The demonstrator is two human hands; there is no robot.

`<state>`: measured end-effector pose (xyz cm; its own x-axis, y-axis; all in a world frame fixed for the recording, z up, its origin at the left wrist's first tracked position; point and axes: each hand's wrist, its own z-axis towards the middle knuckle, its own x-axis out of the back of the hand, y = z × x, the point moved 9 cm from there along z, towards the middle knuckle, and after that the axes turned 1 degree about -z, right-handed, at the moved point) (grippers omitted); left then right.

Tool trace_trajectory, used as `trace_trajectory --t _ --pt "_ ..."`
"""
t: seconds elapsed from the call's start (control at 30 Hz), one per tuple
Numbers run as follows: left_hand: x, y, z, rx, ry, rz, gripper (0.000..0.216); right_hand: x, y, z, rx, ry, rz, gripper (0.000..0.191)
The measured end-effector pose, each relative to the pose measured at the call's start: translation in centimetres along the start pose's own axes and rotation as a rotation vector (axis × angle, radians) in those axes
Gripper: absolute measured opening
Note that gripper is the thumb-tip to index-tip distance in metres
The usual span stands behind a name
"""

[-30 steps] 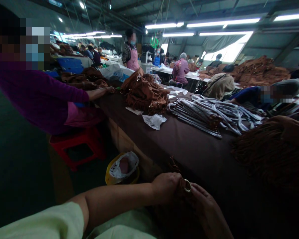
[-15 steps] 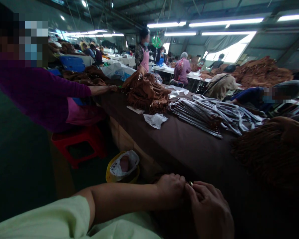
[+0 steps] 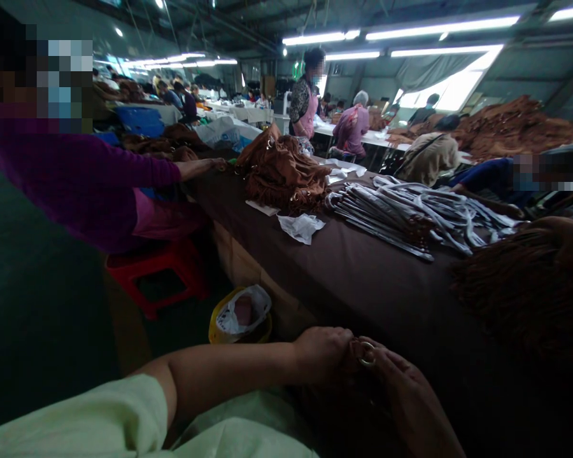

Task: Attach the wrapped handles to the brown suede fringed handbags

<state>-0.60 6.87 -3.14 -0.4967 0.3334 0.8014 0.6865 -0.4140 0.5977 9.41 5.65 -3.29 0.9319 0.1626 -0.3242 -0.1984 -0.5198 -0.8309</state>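
At the near edge of the table, my left hand point(image 3: 321, 353) is closed round brown material point(image 3: 356, 356), most of it hidden in shadow below. A round metal ring point(image 3: 367, 353) shows at this material, between my two hands. My right hand point(image 3: 401, 375) pinches at the ring's right side with thumb and fingers. Farther along the table lies a bundle of long straps wrapped in whitish film point(image 3: 410, 216). Dark brown fringed pieces point(image 3: 525, 273) are piled to my right.
A brown cloth covers the long table point(image 3: 315, 273). Farther off are a heap of brown fringed goods with rings point(image 3: 286, 172) and a crumpled white sheet point(image 3: 300, 227). A yellow bin with a bag point(image 3: 241, 318) and a red stool point(image 3: 157, 273) carrying a seated co-worker in purple point(image 3: 76, 184) stand at left.
My right hand has shifted its hold, so the metal ring now shows more fully. My left hand stays closed on the brown material. The view has tilted slightly.
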Motion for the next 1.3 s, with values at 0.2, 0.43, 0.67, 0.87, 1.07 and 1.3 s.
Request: trace_trajectory --t 0.2,0.43,0.67,0.87,1.07,1.3 --pt "0.2 0.3 0.2 0.008 -0.011 0.021 0.048 0.1 -0.3 -0.4 0.022 0.038 0.038 0.034" --pt "0.4 0.5 0.1 0.016 -0.029 0.049 0.04 1.2 0.5 -0.3 0.118 0.059 -0.041 0.035" --pt "-0.2 0.7 0.1 -0.046 -0.008 0.095 0.043 0.3 1.4 0.0 0.097 0.03 0.081 0.034" --pt "-0.1 0.6 0.1 -0.061 -0.012 0.057 0.042 0.2 0.9 -0.3 0.149 0.004 0.027 0.036" --pt "0.3 0.7 -0.1 -0.018 -0.047 0.043 0.046 2.1 1.4 0.0 0.202 0.109 -0.016 0.046" --pt "-0.1 0.5 -0.1 -0.017 -0.032 0.044 0.048 0.2 2.1 -0.3 0.127 0.137 0.244 0.038"
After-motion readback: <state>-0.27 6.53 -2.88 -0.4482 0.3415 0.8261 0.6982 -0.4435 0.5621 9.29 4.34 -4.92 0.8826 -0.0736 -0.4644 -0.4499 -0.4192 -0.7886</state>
